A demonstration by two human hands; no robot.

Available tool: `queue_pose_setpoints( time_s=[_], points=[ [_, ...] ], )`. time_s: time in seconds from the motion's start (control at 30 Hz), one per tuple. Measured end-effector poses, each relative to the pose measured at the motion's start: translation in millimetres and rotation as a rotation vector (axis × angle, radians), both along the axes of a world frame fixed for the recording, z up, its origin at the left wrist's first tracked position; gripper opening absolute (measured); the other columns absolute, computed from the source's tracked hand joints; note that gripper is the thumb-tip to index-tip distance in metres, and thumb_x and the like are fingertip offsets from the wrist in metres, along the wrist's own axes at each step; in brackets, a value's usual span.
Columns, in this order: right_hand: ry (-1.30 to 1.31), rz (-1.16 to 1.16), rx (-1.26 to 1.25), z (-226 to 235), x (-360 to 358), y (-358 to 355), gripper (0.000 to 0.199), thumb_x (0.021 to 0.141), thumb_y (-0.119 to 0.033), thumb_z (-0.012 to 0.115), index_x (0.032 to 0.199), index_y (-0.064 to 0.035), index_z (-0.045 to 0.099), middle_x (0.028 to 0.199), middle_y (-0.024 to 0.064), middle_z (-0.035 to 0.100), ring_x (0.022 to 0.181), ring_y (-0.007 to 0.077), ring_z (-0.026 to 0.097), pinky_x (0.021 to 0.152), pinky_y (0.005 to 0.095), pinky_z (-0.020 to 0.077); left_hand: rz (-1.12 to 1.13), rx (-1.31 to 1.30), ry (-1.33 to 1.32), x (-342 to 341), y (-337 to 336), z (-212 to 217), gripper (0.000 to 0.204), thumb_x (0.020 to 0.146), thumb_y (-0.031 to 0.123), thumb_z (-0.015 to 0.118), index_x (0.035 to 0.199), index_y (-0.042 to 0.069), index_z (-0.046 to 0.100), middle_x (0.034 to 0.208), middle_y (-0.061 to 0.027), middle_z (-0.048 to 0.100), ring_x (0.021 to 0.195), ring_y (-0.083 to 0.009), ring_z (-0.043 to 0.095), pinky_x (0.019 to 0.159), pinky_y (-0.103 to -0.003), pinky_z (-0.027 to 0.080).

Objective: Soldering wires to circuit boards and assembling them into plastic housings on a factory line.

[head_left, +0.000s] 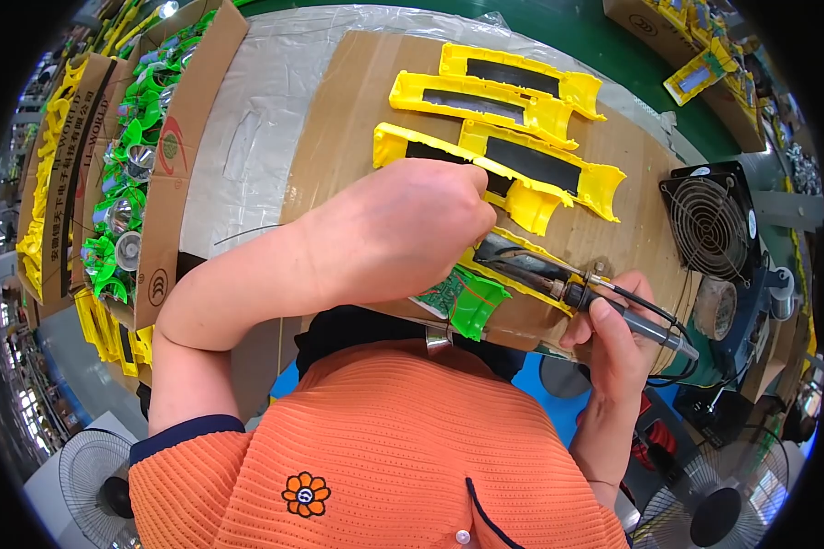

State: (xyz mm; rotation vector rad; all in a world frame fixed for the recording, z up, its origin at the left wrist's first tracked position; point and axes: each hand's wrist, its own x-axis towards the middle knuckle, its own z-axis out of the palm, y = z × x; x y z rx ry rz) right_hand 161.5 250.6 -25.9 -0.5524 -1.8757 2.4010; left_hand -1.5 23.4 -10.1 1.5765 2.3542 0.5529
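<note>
My right hand (621, 334) grips a soldering iron (627, 317) with a thin feed tube along its top. The iron's tip points left, over a yellow plastic half-shell (547, 299) with a dark strip inside. My left hand (421, 215) is closed with the fingers bent down, just above that half-shell; whatever it pinches is hidden behind the hand. Below it lies a green plastic housing (482, 305) with a green circuit board (441, 291) and thin wires, partly covered by my left hand. Several more yellow half-shells (545, 165) with black strips lie beyond on the cardboard sheet (339, 119).
At the left stands a cardboard box (188, 119) full of green lamp parts, beside another box (73, 174) of yellow shells. A black cooling fan (708, 224) stands right of the cardboard, near a round container (714, 306). Another box (705, 82) sits far right.
</note>
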Motion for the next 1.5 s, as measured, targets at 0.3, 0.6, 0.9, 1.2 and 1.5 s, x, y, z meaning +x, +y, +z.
queue_pose_setpoints(
  time_s=[0.3,0.6,0.9,1.2,1.5],
  points=[
    [0.105,-0.111,0.043,-8.1,16.6,6.8,0.020,0.091,-0.013,0.060,0.096,-0.0019,0.044,0.081,0.0191,0.062,0.057,0.0145,0.056,0.054,0.0285,0.0524,-0.003,-0.018,0.005,0.3,0.2,2.5,0.010,0.086,0.011,0.061,0.081,0.005,0.068,0.084,-0.0109,0.059,0.080,-0.0298,0.062,0.072,-0.039,0.052],
    [0.155,-0.143,0.039,-10.0,27.0,11.0,0.022,0.091,-0.015,0.061,0.097,-0.0028,0.043,0.075,0.0162,0.060,0.054,0.0145,0.056,0.053,0.0278,0.0513,-0.007,-0.041,0.056,2.5,1.5,8.3,0.010,0.086,0.013,0.062,0.080,0.005,0.066,0.083,-0.0113,0.059,0.080,-0.0303,0.062,0.071,-0.040,0.051],
    [0.168,-0.152,0.043,-7.9,28.5,9.2,0.024,0.092,-0.016,0.061,0.096,-0.0032,0.042,0.069,0.0123,0.056,0.053,0.0154,0.055,0.052,0.0277,0.0508,0.007,-0.030,0.166,7.8,0.0,11.8,0.004,0.079,0.011,0.062,0.078,0.007,0.063,0.081,-0.0093,0.056,0.081,-0.0275,0.061,0.068,-0.039,0.051],
    [0.190,-0.149,-0.056,-7.4,30.1,10.3,0.020,0.092,-0.009,0.061,0.096,-0.0020,0.043,0.067,0.0121,0.056,0.056,0.0190,0.059,0.055,0.0339,0.0558,0.015,0.027,0.217,17.8,-4.2,31.3,0.007,0.074,0.011,0.066,0.081,0.008,0.063,0.086,-0.0047,0.056,0.090,-0.0242,0.059,0.075,-0.036,0.050],
    [0.196,-0.166,-0.071,-8.7,34.5,-0.5,0.018,0.093,-0.010,0.059,0.098,-0.0023,0.043,0.067,0.0118,0.056,0.055,0.0189,0.058,0.055,0.0337,0.0549,-0.032,0.043,0.129,39.4,-2.2,16.7,0.011,0.076,0.012,0.070,0.085,0.010,0.064,0.091,-0.0029,0.059,0.102,-0.0234,0.058,0.088,-0.039,0.045]
  ],
)
